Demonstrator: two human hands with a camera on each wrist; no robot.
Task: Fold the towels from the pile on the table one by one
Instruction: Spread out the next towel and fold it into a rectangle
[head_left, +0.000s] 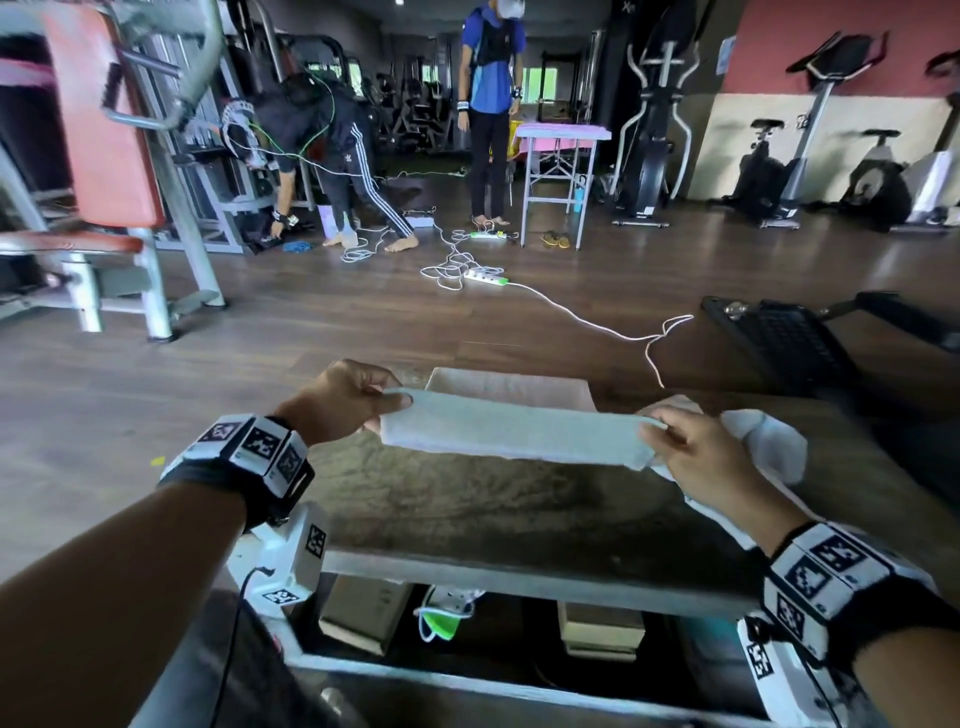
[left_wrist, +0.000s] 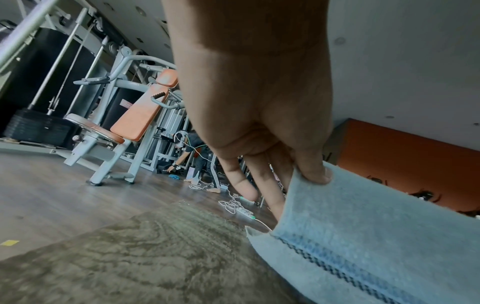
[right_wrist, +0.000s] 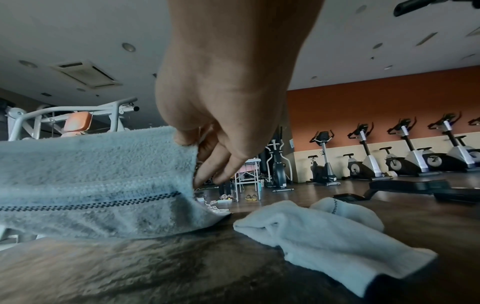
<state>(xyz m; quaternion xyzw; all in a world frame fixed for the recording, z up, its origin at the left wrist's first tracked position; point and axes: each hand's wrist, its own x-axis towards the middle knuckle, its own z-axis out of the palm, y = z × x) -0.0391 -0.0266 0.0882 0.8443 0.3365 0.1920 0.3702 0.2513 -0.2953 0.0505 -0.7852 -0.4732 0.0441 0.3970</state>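
Note:
A pale blue towel (head_left: 511, 428) hangs folded into a long strip just above the table (head_left: 467, 509), stretched between both hands. My left hand (head_left: 358, 400) pinches its left end, thumb on top and fingers behind. My right hand (head_left: 685, 447) pinches the right end the same way. The left wrist view shows the towel (left_wrist: 363, 236) with a dark checked stripe and the left hand's thumb (left_wrist: 315, 174) pressed on its corner. In the right wrist view the right hand (right_wrist: 197, 156) pinches the towel (right_wrist: 91, 176). A crumpled white towel (head_left: 763, 441) (right_wrist: 319, 232) lies on the table at the right.
A beige folded cloth (head_left: 511, 387) lies at the table's far edge behind the held towel. Boxes (head_left: 358, 613) sit on a shelf under the table. Two people (head_left: 488, 104), cables (head_left: 467, 260), a small table (head_left: 558, 150) and gym machines (head_left: 104, 156) stand on the floor beyond.

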